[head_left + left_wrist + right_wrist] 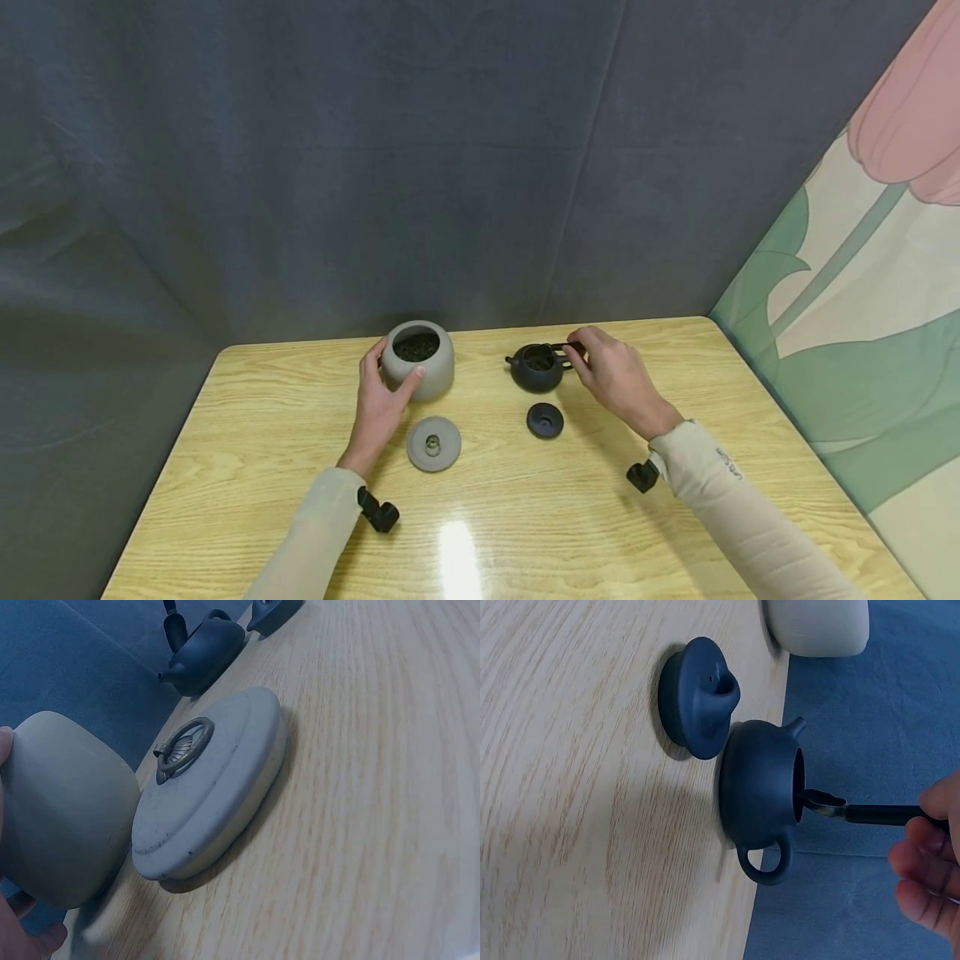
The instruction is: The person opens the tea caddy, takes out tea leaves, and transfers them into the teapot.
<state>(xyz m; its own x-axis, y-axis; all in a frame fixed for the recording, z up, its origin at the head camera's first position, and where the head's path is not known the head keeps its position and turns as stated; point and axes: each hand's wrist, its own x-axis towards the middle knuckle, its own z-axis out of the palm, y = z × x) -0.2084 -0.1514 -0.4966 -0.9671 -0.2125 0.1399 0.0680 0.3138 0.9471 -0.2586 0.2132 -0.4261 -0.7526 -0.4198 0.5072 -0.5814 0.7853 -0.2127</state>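
Observation:
My left hand (378,408) grips a round grey jar (433,385) at its left side, the thumb near the front of the rim. Dark, leafy bits that look like tea lie inside the jar. With thumb and fingers, my right hand (618,379) pinches the black handle of a small spoon (877,814). The spoon's bowl tips down into the mouth of a dark teapot (757,784), which stands upright with its lid off; what lies inside shows only dimly in the head view.
The jar's grey lid (247,757), with a metal ring on top, lies in front of the jar. Nearer me than the teapot is its dark lid (697,697). Behind the wooden table (510,508) hangs a dark curtain (420,167); a flowered cloth (862,333) hangs at the right.

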